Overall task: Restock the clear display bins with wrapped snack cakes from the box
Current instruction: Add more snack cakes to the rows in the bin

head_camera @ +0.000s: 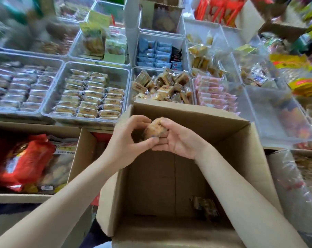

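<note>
Head view: my left hand (132, 138) and right hand (176, 138) pinch one snack cake (156, 130) together above the box (187, 120); best laid flat into the bin (133, 72) of matching cakes just beyond.

Wrapped snack cake (156, 129) above open box (187, 120)

Wrapped snack cake (156, 130): mostly covered by fingers of left hand (128, 142) and right hand (176, 138); label unreadable. Leftover cakes (204, 205) on the box (187, 120) floor: dim, count unclear. Far-left bins (17, 86): motion-blurred, contents indistinct. Red bags (21, 158): cropped at left edge, print illegible. Right-hand shelf goods (298, 72): smeared, unidentifiable.
</note>
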Motion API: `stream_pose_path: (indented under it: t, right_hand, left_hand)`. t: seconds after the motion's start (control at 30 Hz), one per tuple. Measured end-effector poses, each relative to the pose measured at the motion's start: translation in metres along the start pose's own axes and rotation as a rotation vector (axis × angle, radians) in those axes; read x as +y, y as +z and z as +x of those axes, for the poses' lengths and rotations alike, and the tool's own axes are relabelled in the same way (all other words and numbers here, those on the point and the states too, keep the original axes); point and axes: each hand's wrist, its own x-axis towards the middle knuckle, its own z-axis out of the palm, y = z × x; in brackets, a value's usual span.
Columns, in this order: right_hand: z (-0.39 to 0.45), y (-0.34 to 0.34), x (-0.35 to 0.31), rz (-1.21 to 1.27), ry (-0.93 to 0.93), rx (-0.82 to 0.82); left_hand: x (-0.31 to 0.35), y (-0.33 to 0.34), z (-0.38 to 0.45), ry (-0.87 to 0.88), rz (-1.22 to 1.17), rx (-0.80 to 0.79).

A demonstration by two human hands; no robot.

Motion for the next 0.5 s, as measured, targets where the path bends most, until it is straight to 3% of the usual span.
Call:
stream_pose_path:
  t: [0.13,0.27,0.4,0.5]
  right_hand:
    - [0.009,0.049,-0.037,-0.500,0.023,0.187]
    - [0.044,0.086,-0.071,-0.948,-0.234,0.398]
    - [0.099,0.110,-0.085,-1.138,-0.274,0.273]
    - [0.153,0.119,-0.092,-1.181,-0.220,0.320]
  left_hand:
    - [-0.008,-0.054,0.022,-0.104,-0.343,0.137]
    - [-0.036,-0.112,0.047,-0.154,-0.395,0.062]
    - [-0.066,-0.132,0.067,-0.101,-0.418,0.012]
    - [-0.119,-0.145,0.087,-0.114,-0.392,0.089]
